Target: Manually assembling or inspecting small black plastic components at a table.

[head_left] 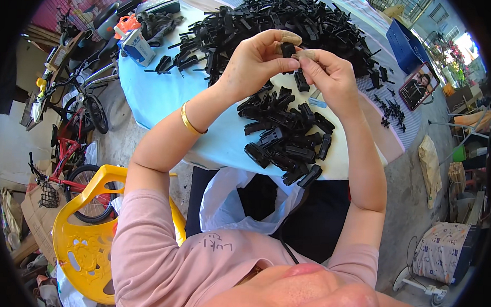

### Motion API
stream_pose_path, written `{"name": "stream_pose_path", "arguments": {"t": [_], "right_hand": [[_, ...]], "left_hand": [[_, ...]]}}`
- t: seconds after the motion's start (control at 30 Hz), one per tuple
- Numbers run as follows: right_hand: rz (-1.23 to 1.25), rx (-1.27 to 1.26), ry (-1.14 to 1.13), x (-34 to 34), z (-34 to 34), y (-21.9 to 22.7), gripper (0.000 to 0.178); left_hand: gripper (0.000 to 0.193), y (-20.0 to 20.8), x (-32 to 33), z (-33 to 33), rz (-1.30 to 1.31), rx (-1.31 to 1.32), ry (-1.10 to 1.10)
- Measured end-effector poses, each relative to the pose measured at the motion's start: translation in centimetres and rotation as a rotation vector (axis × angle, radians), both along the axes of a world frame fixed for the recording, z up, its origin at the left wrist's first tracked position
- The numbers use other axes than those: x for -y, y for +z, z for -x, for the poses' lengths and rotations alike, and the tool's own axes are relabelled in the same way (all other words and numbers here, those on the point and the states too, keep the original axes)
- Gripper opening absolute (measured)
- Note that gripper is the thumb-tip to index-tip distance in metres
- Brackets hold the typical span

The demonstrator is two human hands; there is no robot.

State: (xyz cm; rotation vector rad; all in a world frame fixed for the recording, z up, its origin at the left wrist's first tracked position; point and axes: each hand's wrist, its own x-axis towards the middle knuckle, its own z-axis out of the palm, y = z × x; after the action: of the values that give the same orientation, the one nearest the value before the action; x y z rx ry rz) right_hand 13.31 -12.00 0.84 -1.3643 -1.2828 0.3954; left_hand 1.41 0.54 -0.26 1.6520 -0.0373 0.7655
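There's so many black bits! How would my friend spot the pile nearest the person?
Start at the cloth-covered table, with its huge black heap on the far side. Come toward the person, past the left hand and right hand, to the pile of black parts at the near edge. It's smaller than that heap, with chunkier pieces than the tiny bits on the right.

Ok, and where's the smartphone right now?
In the head view, the smartphone is at the right side of the cloth-covered table, just below the blue plastic basket and right of the small black parts.
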Motion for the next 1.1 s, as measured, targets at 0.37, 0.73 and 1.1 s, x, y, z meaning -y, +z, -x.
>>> {"name": "stream_pose_path", "arguments": {"t": [0.37,0.73,1.1], "right_hand": [[0.147,-0.205,-0.002,0.4,0.9,0.7,0.018],[-0.017,0.148,-0.068,0.2,0.6,0.4,0.023],[-0.053,-0.231,0.232,1.1,-1.6,1.4,0.019]], "left_hand": [[0.025,0.0,0.9,0.6,-0.135,0.034,0.151],[0.058,0.3,2.0,0.1,-0.494,-0.025,0.374],[0.059,1.1,-1.7,0.7,0.116,-0.039,-0.537]]}}
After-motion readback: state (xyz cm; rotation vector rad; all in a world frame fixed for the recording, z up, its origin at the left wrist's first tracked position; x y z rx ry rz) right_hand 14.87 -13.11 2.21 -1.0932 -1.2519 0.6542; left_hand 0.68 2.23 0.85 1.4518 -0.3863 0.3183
